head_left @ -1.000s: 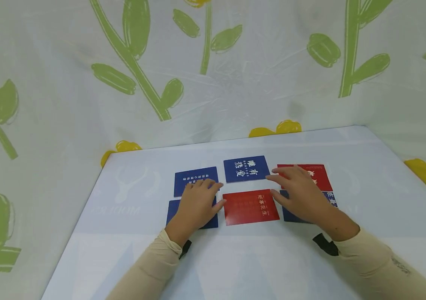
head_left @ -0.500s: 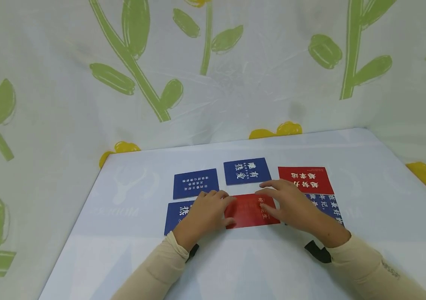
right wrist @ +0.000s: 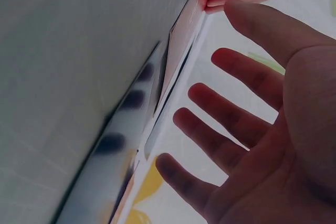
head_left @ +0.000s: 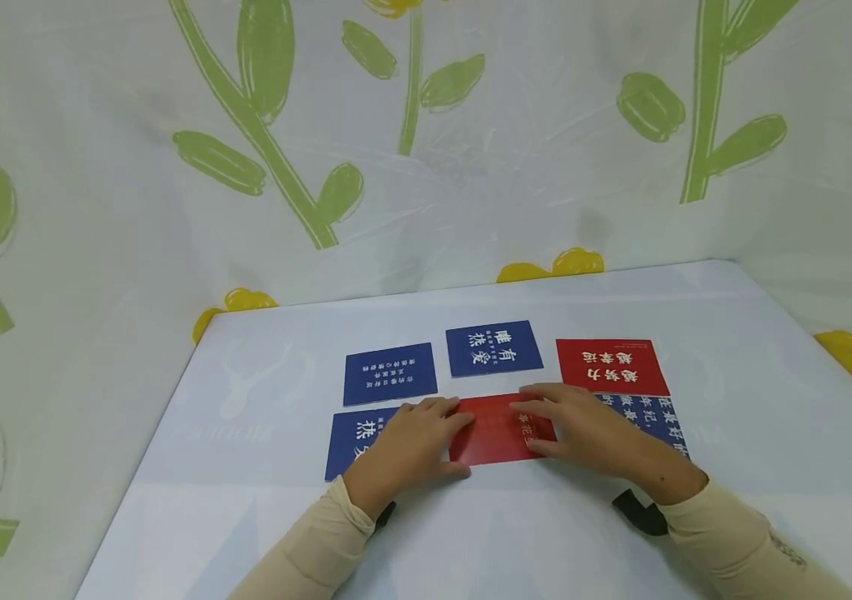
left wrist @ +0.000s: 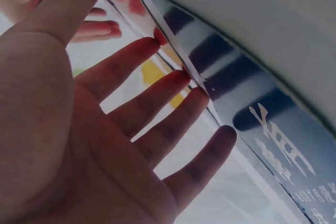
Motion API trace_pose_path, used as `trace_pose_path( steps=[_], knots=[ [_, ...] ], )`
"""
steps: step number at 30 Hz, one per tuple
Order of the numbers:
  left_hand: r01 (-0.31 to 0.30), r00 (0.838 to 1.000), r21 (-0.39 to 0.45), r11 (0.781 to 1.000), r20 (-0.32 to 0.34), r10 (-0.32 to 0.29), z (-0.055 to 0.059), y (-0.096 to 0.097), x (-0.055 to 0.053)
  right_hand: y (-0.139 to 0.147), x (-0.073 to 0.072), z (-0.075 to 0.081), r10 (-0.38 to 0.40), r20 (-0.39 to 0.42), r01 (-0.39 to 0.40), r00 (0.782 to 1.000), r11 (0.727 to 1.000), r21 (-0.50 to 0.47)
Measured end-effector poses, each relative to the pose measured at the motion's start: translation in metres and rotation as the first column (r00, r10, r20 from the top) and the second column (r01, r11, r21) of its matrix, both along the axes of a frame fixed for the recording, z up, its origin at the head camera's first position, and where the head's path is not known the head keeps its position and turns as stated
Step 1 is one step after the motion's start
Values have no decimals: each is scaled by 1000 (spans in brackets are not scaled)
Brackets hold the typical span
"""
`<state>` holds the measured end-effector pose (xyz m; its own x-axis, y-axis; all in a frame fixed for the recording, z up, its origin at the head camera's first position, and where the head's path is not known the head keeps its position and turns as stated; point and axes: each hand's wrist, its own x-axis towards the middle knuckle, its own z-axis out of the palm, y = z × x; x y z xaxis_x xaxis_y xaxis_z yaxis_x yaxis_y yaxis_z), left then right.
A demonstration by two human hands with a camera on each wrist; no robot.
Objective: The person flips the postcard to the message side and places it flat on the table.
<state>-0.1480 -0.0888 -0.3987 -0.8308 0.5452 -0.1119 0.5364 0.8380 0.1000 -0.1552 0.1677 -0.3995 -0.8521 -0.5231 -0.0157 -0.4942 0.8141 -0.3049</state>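
A red card (head_left: 492,437) with pale characters lies flat on the white table, in the middle of the front row of cards. My left hand (head_left: 407,442) rests over its left side, fingers spread and slightly bent, partly covering a blue card (head_left: 347,442). From the other side my right hand (head_left: 587,429) reaches over the red card's right end, covering some of its characters and part of a blue card (head_left: 654,421). Both wrist views show the palms, with loose, separated fingers; in the left one, fingertips meet the red card (left wrist: 131,1) and come close to the blue card's edge.
Behind the front row lie a blue card (head_left: 390,375), another blue card (head_left: 492,348) and a red card (head_left: 613,367). The white table (head_left: 246,433) ends at a curtain (head_left: 471,208) printed with green plants. Black wrist straps (head_left: 639,510) show beneath the sleeves.
Both hands have come inward and nearer to me, from either side onto the red card's ends. The characters on the back-right red card are now uncovered. The cards appear to stay put.
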Motion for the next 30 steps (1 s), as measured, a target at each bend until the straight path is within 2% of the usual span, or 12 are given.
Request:
trace_pose_path(
  steps=[7, 16, 24, 30],
  knots=[
    [4, 1000, 28, 1000, -5, -4, -1, 2, -2, 5, -1, 3, 20, 19, -21, 1000, 999, 28],
    [-15, 1000, 44, 999, 16, 14, -4, 2, 2, 3, 1, 2, 22, 78, -27, 997, 998, 55],
    [-9, 1000, 38, 999, 4, 9, 0, 0, 3, 1, 2, -2, 26, 71, -30, 997, 998, 52],
    [-9, 1000, 44, 999, 6, 9, -3, 0, 2, 2, 2, -3, 23, 57, -27, 998, 998, 64]
  ],
)
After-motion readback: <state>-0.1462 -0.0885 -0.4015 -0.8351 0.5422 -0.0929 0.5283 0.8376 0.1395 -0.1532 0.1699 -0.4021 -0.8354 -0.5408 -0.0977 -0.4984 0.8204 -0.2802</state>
